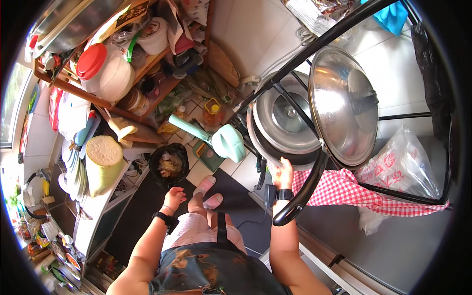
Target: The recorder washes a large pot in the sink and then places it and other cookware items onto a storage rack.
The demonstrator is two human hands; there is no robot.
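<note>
My right hand [283, 174] is raised at the near edge of a rack, by the rim of a dark pan [308, 159] with a long black handle [300, 206]. Whether its fingers grip the rim, I cannot tell. Stainless steel bowls [262, 121] lie nested with the pan, and a large metal lid [341, 107] with a black knob leans upright beside them. A red-checked cloth [332, 190] hangs along the rack's lower bar, close to my wrist. My left hand [174, 199] is in the air above the dark mat, fingers loosely curled, holding nothing.
A lined waste bin [169, 165] and a mint-green long-handled item [228, 143] stand ahead. To the left are a winter melon piece [104, 166] on the counter and a crowded wooden shelf [70, 86]. The rack's black bars [317, 31] cross the right side.
</note>
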